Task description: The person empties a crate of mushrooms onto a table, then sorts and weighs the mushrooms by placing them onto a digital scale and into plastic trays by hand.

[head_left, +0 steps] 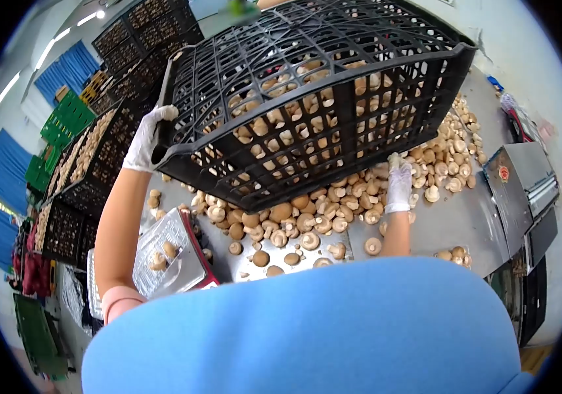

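Observation:
A large black plastic crate is tipped over the metal table, with mushrooms visible through its lattice. Brown and pale mushrooms lie heaped under and around it. My left hand, in a white glove, has its fingers wrapped round the crate's left end. Beneath the crate's lower edge, at the right, is my right hand, also gloved; its fingertips touch the crate's underside among the mushrooms, and its fingers are partly hidden.
Clear plastic trays lie at the table's left, a few mushrooms on top. Stacked black crates of mushrooms and green crates stand further left. A metal machine is at the right.

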The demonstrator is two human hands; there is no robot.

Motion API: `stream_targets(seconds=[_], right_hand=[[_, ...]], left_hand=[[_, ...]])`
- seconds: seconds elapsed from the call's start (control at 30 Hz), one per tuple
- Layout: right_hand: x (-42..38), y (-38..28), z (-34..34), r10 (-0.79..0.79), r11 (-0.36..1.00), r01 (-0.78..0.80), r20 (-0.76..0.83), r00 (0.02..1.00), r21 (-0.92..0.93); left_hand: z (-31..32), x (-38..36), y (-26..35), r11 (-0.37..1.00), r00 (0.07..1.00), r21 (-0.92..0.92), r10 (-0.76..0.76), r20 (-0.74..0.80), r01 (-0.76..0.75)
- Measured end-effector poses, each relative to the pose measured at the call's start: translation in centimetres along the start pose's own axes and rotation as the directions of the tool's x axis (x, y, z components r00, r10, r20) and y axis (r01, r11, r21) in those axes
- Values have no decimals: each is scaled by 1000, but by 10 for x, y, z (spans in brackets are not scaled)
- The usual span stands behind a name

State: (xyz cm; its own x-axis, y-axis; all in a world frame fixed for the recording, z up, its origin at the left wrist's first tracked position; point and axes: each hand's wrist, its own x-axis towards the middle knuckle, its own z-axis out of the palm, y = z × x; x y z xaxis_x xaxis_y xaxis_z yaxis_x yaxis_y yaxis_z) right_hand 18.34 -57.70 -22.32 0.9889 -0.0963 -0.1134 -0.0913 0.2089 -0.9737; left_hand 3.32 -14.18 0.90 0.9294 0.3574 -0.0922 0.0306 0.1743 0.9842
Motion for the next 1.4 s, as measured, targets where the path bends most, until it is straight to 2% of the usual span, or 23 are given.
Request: stream_targets(seconds=[0.07,0.2,0.33,0.43,0.47,0.5,0.53,0.6,0.63,0.67,0.73,0.77,0.8,0.83,0.87,0.93,0.97,1.1,1.13,1.23,1.3,1.33,1.4], right_hand=[[11,5,0,-14,975,10,18,1000,224],[5,23,5,43,903,-32,-17,999,428],[3,34,2,11,893,-15,12,1000,450],[-3,34,8,-104,922,106,-26,994,373],[14,57,11,-200,887,230,-116,973,401],[22,65,7,-222,877,243,-100,970,414],[29,73,3,-288,928,311,-132,948,206],[36,86,4,-432,891,393,-159,888,-225],[31,82,2,-399,910,378,-112,910,-172],[42,89,-5,-268,962,268,11,963,44],[32,87,4,-373,925,379,-115,921,31],[35,91,2,-400,916,402,-111,910,-9],[31,87,3,-327,932,333,-64,943,143],[35,91,2,-301,927,298,-24,953,226],[39,98,-1,-277,917,258,19,961,304],[36,96,-2,-263,909,247,2,965,336],[33,95,-3,-234,905,222,-11,972,362],[40,100,-6,-283,895,245,49,958,373],[40,102,-6,-282,894,243,50,958,377],[26,86,-3,-265,906,227,61,962,356],[24,87,-5,-253,917,216,69,965,336],[30,95,-5,-270,906,231,64,961,355],[38,101,-7,-300,891,256,63,952,375]], left_hand=[[24,-18,2,987,980,10,159,115,-161],[37,-35,4,986,981,15,164,104,-166],[37,-36,0,973,970,45,220,101,-225],[36,-36,3,979,967,21,198,162,-204],[36,-34,5,981,966,18,188,176,-194],[40,-33,6,974,958,-15,224,182,-225],[26,-17,5,976,956,-37,216,197,-213],[10,9,7,968,966,-90,241,92,-233],[30,-5,16,936,937,-37,349,3,-349],[0,41,7,890,890,-21,455,-31,-456],[-15,79,28,653,769,479,634,76,-586],[-25,99,41,378,738,744,636,224,-551],[-39,122,54,31,725,885,586,361,-466],[-55,163,55,9,707,875,593,385,-484],[-36,155,59,44,707,895,630,321,-445],[-24,169,66,-154,782,931,508,361,-331],[-19,165,60,-71,775,930,532,341,-360],[-37,188,46,16,773,907,529,350,-421],[-35,186,48,-14,796,921,498,344,-389],[-34,186,45,71,799,913,513,313,-402],[-26,183,54,171,901,945,387,197,-280],[-17,167,57,166,897,945,394,199,-283],[3,125,58,223,762,829,562,320,-513]])
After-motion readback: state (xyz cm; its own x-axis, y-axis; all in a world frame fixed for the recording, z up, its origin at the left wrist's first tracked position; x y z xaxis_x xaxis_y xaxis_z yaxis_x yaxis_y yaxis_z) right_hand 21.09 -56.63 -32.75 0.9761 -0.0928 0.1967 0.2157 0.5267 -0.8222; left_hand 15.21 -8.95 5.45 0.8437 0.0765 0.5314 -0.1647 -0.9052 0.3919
